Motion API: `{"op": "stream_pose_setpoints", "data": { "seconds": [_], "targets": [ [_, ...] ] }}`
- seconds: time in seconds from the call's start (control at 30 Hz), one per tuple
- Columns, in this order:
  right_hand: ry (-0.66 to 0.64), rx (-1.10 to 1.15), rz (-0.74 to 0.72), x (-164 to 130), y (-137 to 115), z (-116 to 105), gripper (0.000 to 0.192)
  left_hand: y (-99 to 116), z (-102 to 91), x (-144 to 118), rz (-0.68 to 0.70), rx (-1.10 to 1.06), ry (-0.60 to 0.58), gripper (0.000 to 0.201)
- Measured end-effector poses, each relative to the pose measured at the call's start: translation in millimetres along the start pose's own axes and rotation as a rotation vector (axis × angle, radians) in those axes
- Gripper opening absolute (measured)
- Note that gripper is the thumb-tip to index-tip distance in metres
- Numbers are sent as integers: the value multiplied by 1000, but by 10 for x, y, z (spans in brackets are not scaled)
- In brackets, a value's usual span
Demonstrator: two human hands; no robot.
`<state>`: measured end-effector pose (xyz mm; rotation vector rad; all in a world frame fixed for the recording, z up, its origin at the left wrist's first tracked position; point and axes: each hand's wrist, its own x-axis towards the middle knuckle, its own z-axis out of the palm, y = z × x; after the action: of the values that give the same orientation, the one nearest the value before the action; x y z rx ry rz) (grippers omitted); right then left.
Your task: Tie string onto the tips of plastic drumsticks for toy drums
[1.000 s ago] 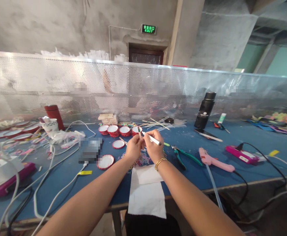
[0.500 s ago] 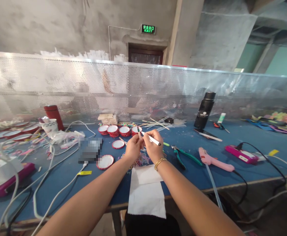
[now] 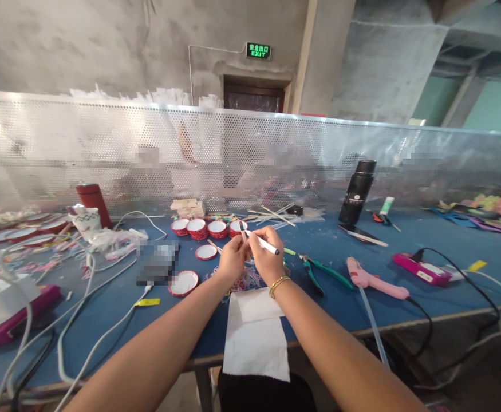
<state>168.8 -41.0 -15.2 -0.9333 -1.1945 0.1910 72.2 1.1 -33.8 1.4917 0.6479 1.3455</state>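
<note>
My left hand [image 3: 233,258] is closed on a thin wooden stick [image 3: 243,233] with a dark green patch near its top. In my right hand [image 3: 268,254] is a white marker [image 3: 266,244] with a black end, its tip at the stick. The two hands almost touch in front of several stacked red-rimmed lids [image 3: 217,229]. Beneath them lies a tangle of coloured loops [image 3: 250,278]. A white cloth [image 3: 256,337] hangs over the table edge between my forearms.
Green-handled pliers [image 3: 325,272] and a pink glue gun [image 3: 373,278] lie to the right. A black bottle [image 3: 357,193] stands behind them. On the left are a phone [image 3: 158,262], white cables, a patterned cup [image 3: 86,222] and a red flask [image 3: 93,203]. A perforated metal screen [image 3: 250,154] runs along the back.
The marker has shifted very slightly to the left at the stick. My hands otherwise keep nearly the same place, and the things on the table have not moved.
</note>
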Motion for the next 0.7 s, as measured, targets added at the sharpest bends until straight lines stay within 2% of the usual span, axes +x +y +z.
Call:
{"op": "stream_pose_setpoints", "data": {
  "seconds": [0.23, 0.47, 0.7],
  "targets": [
    [-40, 4, -2, -12, 52, 21, 17, -12, 8, -19, 16, -11, -8, 37],
    [38, -13, 25, 11, 68, 17, 18, 9, -10, -10, -15, 17, 8, 41],
    [-38, -14, -9, -17, 58, 19, 17, -63, 5, 0, 0, -40, -4, 39]
  ]
}}
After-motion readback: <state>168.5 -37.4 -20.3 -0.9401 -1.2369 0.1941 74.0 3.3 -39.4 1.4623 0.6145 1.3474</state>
